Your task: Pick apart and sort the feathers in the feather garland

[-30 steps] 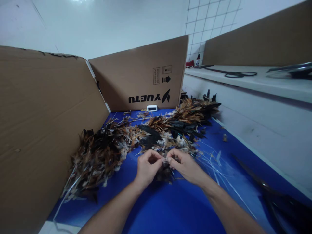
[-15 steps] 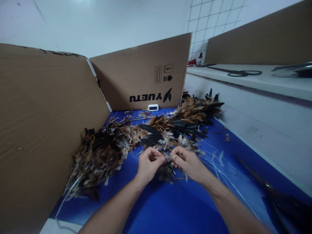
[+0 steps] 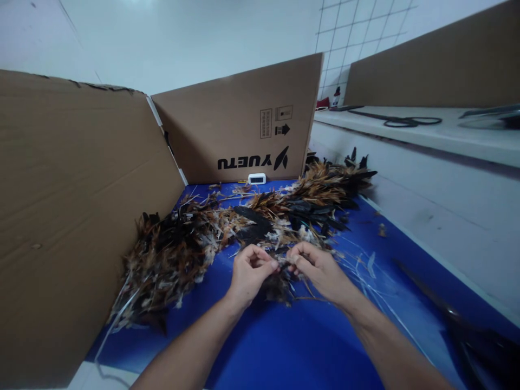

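Note:
My left hand (image 3: 249, 276) is pinched, thumb against forefinger, on a small dark feather bunch (image 3: 280, 287) above the blue tabletop. Close by on the right, my right hand (image 3: 319, 271) pinches pale, fluffy feather ends at the same bunch; the exact grip point is too small to make out. Beyond the fingers lie loose brown, white and black feathers, with one broad black feather (image 3: 254, 225) on top. A thick pile of brown and black feathers (image 3: 162, 265) spreads to the left, and a longer bundle of feathers (image 3: 320, 189) reaches back to the right.
Cardboard panels stand at the left (image 3: 81, 216) and back (image 3: 227, 124). A small white digital device (image 3: 257, 179) rests against the back panel. Dark scissors (image 3: 467, 325) lie at the right, near clear plastic strands (image 3: 371, 287). More scissors (image 3: 410, 121) sit on the white shelf (image 3: 455, 138).
My right hand has shifted slightly right, widening the small gap between the two hands. Both hands keep their pinch. The whole view has shifted a little.

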`<state>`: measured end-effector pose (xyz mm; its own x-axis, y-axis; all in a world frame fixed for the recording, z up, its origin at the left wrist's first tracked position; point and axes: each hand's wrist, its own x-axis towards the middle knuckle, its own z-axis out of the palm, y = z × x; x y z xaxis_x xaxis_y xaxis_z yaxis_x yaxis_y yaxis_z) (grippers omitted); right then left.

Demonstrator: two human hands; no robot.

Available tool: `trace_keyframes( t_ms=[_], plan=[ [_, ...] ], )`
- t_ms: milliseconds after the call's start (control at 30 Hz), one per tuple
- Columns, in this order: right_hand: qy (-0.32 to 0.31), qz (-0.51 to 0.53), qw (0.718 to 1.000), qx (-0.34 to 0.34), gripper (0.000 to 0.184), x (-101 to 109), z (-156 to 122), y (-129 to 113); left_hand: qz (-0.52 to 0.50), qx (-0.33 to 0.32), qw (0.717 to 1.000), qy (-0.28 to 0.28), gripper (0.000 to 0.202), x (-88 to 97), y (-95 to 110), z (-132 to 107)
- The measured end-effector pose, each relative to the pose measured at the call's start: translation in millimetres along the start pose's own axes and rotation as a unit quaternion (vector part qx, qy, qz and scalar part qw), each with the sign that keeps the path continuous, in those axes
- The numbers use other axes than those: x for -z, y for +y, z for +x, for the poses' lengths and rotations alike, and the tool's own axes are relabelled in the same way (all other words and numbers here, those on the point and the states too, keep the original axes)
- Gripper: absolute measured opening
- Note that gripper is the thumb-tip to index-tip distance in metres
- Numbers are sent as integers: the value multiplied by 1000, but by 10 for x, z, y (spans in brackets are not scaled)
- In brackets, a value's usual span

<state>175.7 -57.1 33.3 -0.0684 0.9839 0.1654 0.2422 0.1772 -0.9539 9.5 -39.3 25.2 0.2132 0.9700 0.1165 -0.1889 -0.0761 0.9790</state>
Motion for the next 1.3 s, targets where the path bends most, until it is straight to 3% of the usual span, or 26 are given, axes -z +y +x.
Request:
trace_keyframes(
  t_ms=[1000,1167,1300],
  plan=[
    [18,87,994,-60,18,-45,-10,-44,-22,1,1000,-2,22,15,-13,19],
    [7,44,995,-85,16,-21,5,-31,19,-8,999,-24,21,38,-58,48],
    [-6,16,995,-94,12,-19,5,-29,131,-92,987,-33,18,58,-32,21]
  ],
)
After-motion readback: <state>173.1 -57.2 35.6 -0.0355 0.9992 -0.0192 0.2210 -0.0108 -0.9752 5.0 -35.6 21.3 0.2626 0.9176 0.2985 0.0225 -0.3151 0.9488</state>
